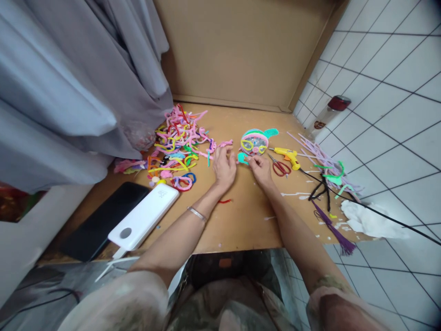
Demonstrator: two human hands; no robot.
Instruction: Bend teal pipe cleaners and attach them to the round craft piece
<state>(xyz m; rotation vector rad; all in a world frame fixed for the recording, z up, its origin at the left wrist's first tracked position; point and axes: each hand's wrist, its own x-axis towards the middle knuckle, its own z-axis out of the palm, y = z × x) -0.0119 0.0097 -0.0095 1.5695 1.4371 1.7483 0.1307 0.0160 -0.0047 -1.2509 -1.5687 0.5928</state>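
Observation:
My right hand [261, 169] pinches a small bent teal pipe-cleaner piece [243, 158] between thumb and fingers. Just left of it, my left hand [225, 166] rests over the table with its fingers bent and a little apart; nothing shows in its grip. Beyond my hands lies a round clear craft piece [254, 142] edged with pink and green, with yellow loops and a teal flap. Red-handled scissors [281, 168] and a yellow glue gun [287, 156] lie to the right of my right hand.
A heap of coloured pipe cleaners [181, 133] covers the back left. Nearer are a white power bank [144, 216] and a black phone [106, 220]. At the right are lilac stems [320, 158], a purple tassel [334, 230], a white tissue [368, 218] and a black cord.

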